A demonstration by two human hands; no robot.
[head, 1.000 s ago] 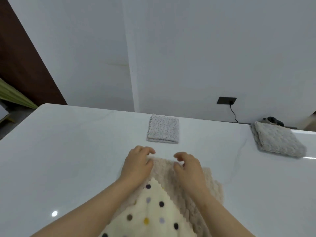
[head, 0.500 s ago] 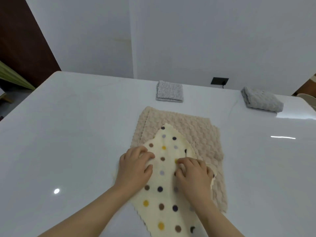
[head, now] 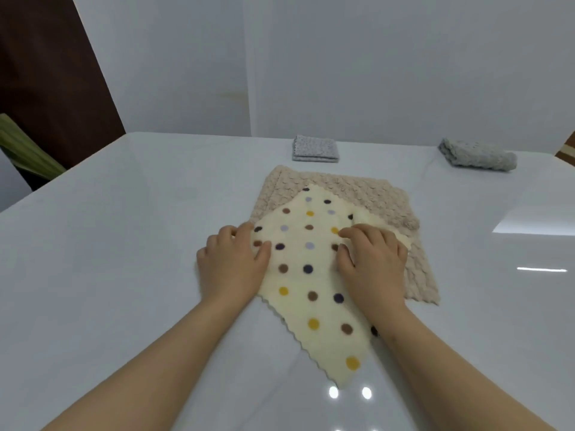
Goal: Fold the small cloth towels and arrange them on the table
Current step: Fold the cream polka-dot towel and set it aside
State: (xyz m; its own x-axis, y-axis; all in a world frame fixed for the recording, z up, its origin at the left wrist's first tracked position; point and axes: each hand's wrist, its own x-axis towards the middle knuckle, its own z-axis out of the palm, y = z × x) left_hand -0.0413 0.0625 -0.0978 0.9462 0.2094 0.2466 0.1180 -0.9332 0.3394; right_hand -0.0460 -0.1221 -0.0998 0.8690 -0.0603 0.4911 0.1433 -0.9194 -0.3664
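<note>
Head view: speckled towel [head: 315,148] and grey towel [head: 477,154] lie folded beyond the beige towel [head: 373,197], while atop it left hand [head: 231,262] and right hand [head: 373,262] grip the polka-dot towel [head: 311,275], these two cloths apparently left to fold.

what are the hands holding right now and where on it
Both hold the polka-dot towel: the left hand pinches its left corner, and the right hand pinches it near its right edge.

Bare forearms [head: 149,362], bare left grip [head: 231,269] and bare right grip [head: 373,269].
</note>
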